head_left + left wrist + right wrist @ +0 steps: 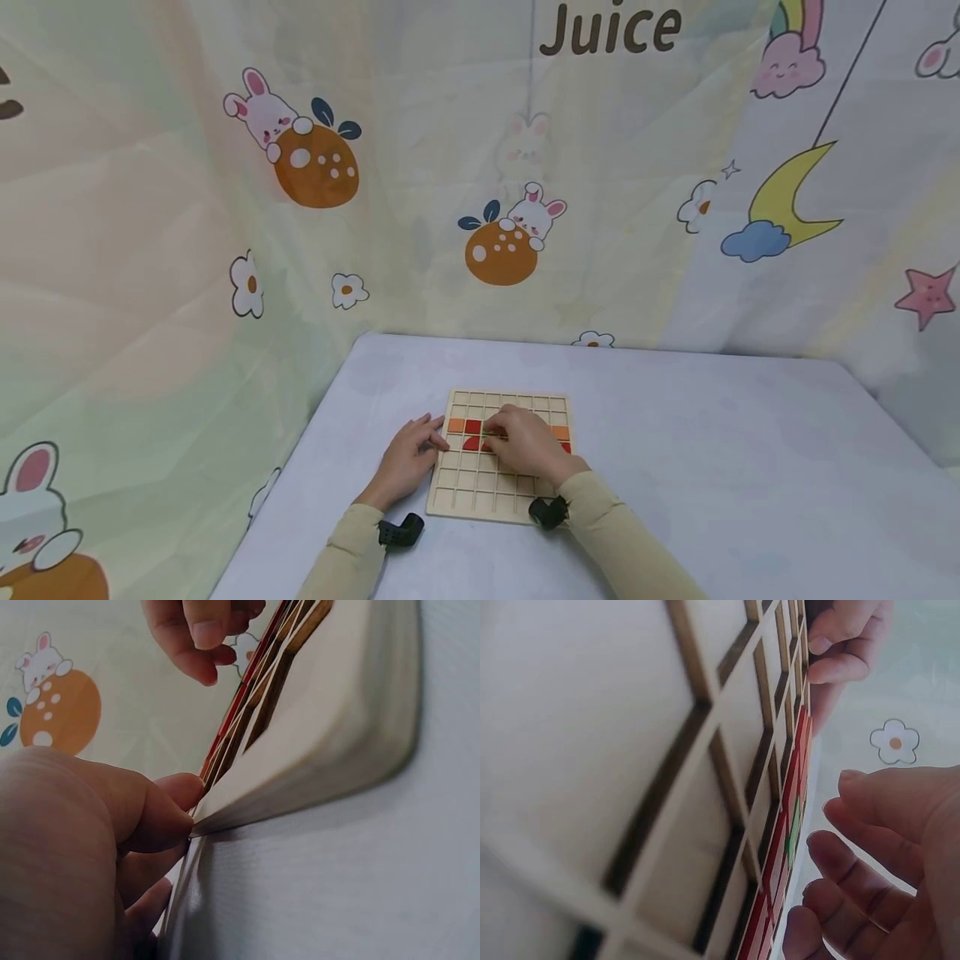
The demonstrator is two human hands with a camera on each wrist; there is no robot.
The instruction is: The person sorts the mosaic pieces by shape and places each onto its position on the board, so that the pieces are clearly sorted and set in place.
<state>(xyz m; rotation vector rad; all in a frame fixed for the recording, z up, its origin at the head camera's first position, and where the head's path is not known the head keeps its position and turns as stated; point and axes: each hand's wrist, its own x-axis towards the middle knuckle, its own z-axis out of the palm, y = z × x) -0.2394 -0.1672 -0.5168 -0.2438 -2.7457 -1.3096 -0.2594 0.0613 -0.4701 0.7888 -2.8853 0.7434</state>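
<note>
A light wooden grid board [468, 500] lies on the table, with red and orange tiles in some of its squares. My left hand [408, 457] rests at the board's left edge, fingertips touching its side and rim. Over the middle of the board is my right hand [525, 442], its fingertips close above the tiles. In the right wrist view, the right hand's fingers [885, 802] are loosely bent and apart, with nothing visible between them. Close by them lies a green piece [793, 832] among the red tiles [776, 855]. The right hand hides part of the tile rows.
The board stands on a table with a pale cloth [712, 467]. Behind and to the left hangs a curtain [420, 167] printed with rabbits, oranges and flowers. A black wrist device [401, 531] is on the left sleeve, another device [549, 512] on the right.
</note>
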